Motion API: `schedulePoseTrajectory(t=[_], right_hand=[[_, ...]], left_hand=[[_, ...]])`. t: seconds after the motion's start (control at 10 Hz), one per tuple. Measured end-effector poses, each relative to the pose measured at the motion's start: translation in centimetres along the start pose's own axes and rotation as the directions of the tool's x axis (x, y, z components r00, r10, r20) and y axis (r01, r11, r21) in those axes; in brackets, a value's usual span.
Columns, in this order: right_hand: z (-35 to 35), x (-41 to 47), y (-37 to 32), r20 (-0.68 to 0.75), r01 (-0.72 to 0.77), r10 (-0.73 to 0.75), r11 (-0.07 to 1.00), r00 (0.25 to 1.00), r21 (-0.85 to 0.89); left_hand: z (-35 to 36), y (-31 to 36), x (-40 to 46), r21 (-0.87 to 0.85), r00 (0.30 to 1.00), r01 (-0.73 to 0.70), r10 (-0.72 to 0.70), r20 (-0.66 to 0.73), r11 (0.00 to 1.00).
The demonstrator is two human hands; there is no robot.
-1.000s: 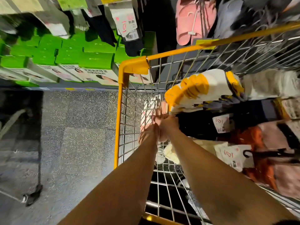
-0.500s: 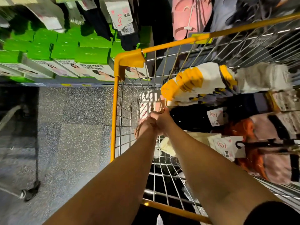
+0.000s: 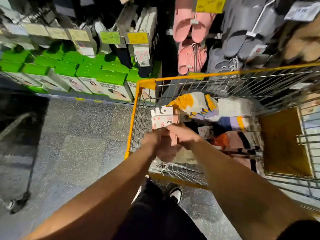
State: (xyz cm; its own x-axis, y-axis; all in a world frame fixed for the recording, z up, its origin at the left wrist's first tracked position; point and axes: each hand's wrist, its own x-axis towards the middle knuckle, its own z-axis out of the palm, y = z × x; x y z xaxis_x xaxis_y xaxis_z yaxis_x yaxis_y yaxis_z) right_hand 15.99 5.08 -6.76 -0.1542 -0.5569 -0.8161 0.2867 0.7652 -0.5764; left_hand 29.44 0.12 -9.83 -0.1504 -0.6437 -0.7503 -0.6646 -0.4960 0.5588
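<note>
The floor (image 3: 78, 135) lies open on my left, with more of it in view than a second ago. The cart (image 3: 132, 125) holds piled socks (image 3: 199, 104), and its yellow rim runs just beside my wrists. My left hand (image 3: 152, 138) and right hand (image 3: 184, 135) have drawn back together. Both grip the sock pack (image 3: 161, 118) over the cart's left end.

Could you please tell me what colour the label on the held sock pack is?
The label is white with red print, per the head view.
</note>
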Motion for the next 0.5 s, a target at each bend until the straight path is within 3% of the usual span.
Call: schedulePoseTrajectory(t=[0.2, 0.4, 0.5], right_hand=[[0.4, -9.4, -5.4, 0.071, 0.088, -0.089, 0.996, 0.994, 0.019], [5.7, -16.6, -12.1, 0.168, 0.338, -0.347, 0.938, 0.923, 0.081], [10.1, -19.5, -15.5, 0.236, 0.453, -0.460, 0.887, 0.856, 0.086]], left_hand=[[-5.7, 3.9, -9.0, -0.436, 0.997, -0.070, 0.060, -0.038, 0.897], [-14.0, 7.8, -17.3, -0.606, 0.925, -0.282, 0.378, 0.033, 0.744], [-18.7, 9.1, -20.7, -0.731, 0.868, -0.333, 0.497, 0.010, 0.595]])
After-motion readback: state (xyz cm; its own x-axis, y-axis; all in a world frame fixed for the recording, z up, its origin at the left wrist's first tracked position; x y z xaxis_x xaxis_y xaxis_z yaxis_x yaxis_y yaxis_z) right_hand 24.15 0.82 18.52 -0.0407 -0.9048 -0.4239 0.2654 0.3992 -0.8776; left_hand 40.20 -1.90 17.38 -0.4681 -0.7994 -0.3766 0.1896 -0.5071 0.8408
